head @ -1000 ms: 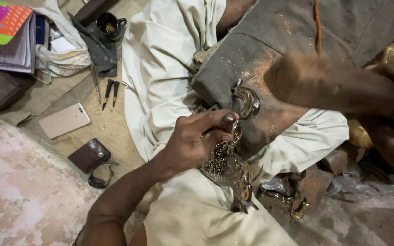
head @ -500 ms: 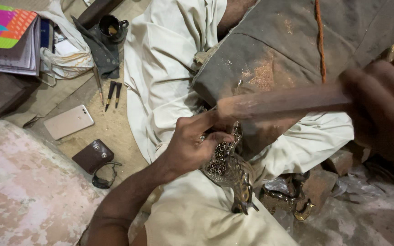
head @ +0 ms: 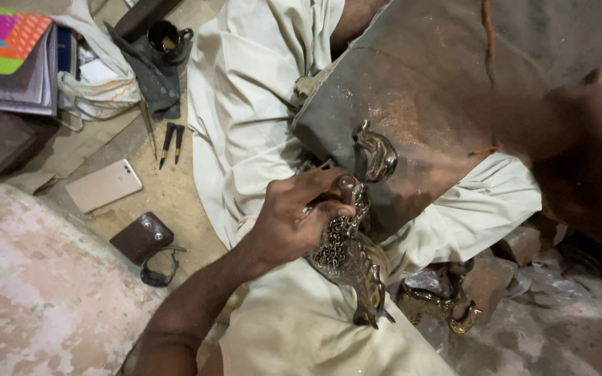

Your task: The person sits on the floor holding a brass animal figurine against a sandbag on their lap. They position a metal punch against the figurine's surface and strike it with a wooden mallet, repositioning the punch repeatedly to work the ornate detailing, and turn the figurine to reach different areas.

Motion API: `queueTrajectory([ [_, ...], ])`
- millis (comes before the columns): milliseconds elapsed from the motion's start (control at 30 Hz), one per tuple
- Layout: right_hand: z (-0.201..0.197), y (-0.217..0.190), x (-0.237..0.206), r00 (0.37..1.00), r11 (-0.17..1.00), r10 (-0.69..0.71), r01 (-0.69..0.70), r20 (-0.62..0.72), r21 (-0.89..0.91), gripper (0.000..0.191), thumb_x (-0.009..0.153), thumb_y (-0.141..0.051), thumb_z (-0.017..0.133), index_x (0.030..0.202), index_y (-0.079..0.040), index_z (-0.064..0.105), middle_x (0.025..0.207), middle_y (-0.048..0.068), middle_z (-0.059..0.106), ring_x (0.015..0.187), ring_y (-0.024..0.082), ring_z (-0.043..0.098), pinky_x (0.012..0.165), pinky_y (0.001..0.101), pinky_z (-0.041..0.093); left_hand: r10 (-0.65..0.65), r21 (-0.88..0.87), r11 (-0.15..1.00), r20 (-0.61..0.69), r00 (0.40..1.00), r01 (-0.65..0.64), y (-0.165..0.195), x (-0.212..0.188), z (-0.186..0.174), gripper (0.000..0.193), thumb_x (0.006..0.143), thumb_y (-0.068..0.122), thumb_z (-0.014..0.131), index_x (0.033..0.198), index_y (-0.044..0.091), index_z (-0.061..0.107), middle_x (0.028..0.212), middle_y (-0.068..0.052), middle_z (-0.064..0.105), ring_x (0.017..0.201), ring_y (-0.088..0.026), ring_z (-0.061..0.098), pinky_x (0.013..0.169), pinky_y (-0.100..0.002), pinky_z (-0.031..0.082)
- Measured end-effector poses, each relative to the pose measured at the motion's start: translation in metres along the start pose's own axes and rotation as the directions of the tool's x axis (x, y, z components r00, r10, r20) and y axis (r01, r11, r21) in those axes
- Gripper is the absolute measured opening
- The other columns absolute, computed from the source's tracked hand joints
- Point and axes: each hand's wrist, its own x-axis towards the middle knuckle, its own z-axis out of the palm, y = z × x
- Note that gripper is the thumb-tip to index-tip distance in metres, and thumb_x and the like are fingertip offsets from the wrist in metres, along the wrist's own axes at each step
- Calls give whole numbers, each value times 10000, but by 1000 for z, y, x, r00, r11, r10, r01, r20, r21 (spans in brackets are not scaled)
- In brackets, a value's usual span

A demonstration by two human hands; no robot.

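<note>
At the bottom centre of the frame, the left hand is closed around an ornate metal figurine, its perforated brass body pinched between fingers and thumb, with the tail end pointing down over the cream trousers. The figurine's curved head rests against a grey padded block that fills the upper middle and carries a rusty orange dusting. At the right edge, the right hand is a dark blur; whether it grips anything cannot be told. Lower right, just beside the knee, another small brass piece lies on the ground among stone scraps. Left of the leg, on the dusty floor, lie a brown wallet with a dark strap beside it, a smartphone, and two small black-handled tools. Farther off, in the upper left, sit a stack of notebooks with a bright cover, a white plastic bag and a dark metal cup.
</note>
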Motion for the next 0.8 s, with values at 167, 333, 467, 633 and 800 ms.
queueTrajectory([
  [167, 3, -4, 0, 1000, 999, -25, 25, -14, -40, 400, 714, -86, 790, 1082, 8, 665, 846, 150, 622, 702, 266, 587, 663, 396, 488, -66, -20, 998, 20, 998, 67, 1, -1, 0, 455, 931, -158, 640, 1355, 0, 589, 1108, -108, 730, 1023, -196, 777, 919, -290, 674],
  [333, -4, -6, 3, 998, 997, -46, 43, -41, -64, 422, 704, -88, 804, 1086, 11, 654, 833, 153, 606, 685, 271, 567, 646, 398, 472, -49, -105, 993, 33, 998, 52, 4, 0, -2, 415, 920, -146, 629, 1313, -16, 613, 1110, -105, 721, 1019, -186, 760, 921, -287, 660],
  [467, -15, -5, 7, 993, 974, -118, 117, 6, -196, 457, 665, -109, 811, 1082, -4, 655, 818, 140, 603, 673, 271, 558, 649, 411, 468, -59, -74, 996, 4, 998, 59, 6, 2, -1, 383, 951, -68, 730, 1311, 8, 621, 1049, -74, 729, 950, -145, 739, 849, -265, 637],
  [633, -19, -5, 13, 988, 970, 107, -127, 109, 207, 346, 660, -45, 677, 1005, -72, 665, 762, 52, 651, 662, 206, 642, 619, 386, 504, -31, -69, 997, 39, 999, 34, 7, -1, -6, 303, 968, -31, 741, 1247, 29, 640, 1055, -78, 736, 969, -147, 745, 858, -286, 633],
  [800, -16, -7, 7, 997, 997, 81, -81, 14, -14, 400, 694, -67, 776, 1080, -39, 673, 891, 95, 656, 799, 248, 644, 734, 392, 514, -43, 8, 999, 55, 998, 43, 0, -3, -8, 229, 965, -14, 761, 1169, 39, 671, 1039, -82, 753, 941, -153, 762, 822, -288, 637],
])
